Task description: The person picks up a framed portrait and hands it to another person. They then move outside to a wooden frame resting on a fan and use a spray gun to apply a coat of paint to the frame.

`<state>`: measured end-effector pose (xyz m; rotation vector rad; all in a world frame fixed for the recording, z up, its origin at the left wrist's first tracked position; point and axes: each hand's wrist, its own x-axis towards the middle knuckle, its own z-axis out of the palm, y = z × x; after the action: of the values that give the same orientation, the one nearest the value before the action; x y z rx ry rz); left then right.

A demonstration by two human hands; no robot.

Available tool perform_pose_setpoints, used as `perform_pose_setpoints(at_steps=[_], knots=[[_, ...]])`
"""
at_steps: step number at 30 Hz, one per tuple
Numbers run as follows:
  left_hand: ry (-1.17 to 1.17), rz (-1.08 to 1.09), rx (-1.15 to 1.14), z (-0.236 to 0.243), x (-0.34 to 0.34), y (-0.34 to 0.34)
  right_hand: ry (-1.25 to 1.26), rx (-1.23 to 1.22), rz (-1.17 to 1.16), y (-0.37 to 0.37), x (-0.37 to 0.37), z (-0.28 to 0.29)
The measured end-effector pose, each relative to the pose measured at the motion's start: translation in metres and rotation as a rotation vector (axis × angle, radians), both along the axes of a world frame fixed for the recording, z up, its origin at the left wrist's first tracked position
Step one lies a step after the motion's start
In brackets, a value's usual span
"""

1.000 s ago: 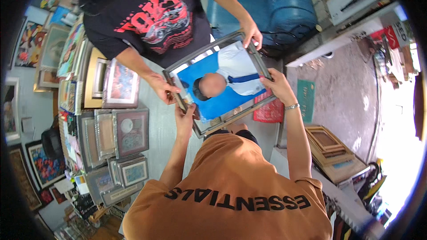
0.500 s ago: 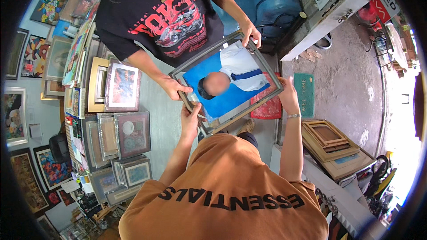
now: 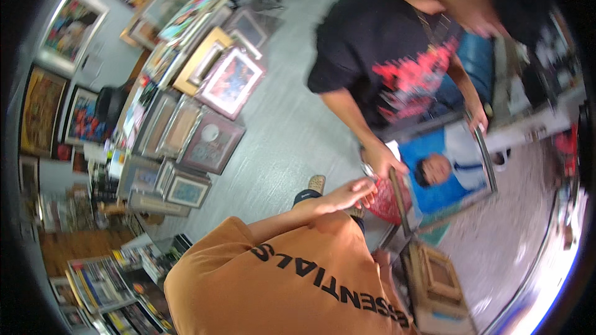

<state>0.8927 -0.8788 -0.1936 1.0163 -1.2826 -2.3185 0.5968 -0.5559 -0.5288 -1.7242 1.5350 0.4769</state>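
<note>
A framed portrait [image 3: 459,170] with a blue backdrop tilts to the right of my left hand. Another person in a black T-shirt grips its dark frame [image 3: 486,158] at both sides, with one hand [image 3: 383,156] close to my fingertips. My left hand [image 3: 351,195] reaches out with fingers extended and nothing held in it, just short of the frame's near side. Of my right arm only a patch of skin [image 3: 382,259] shows beside my orange-brown shirt; its fingers are hidden.
Framed pictures [image 3: 211,139] lean in stacks along a crowded table on the left. Bare wooden frames [image 3: 437,270] lie at the lower right. A red mat [image 3: 388,201] is on the floor under the portrait. Dark blue upholstered seating [image 3: 475,65] stands behind the other person.
My left hand has let go of the framed portrait. My right hand has come off it too. The portrait now sits farther right with the other person, and the view has turned.
</note>
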Motion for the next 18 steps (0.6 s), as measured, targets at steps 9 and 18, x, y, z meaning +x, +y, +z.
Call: perform_pose_setpoints(at_steps=[9, 18], knots=[[-0.127, -0.032, -0.123, -0.042, 0.047, -0.044, -0.673, 0.022, -1.355, -0.085, 0.065, 0.038], [-0.265, 0.002, -0.035, -0.105, 0.099, -0.096, -0.47, -0.103, -1.688, -0.128, 0.09, 0.089]])
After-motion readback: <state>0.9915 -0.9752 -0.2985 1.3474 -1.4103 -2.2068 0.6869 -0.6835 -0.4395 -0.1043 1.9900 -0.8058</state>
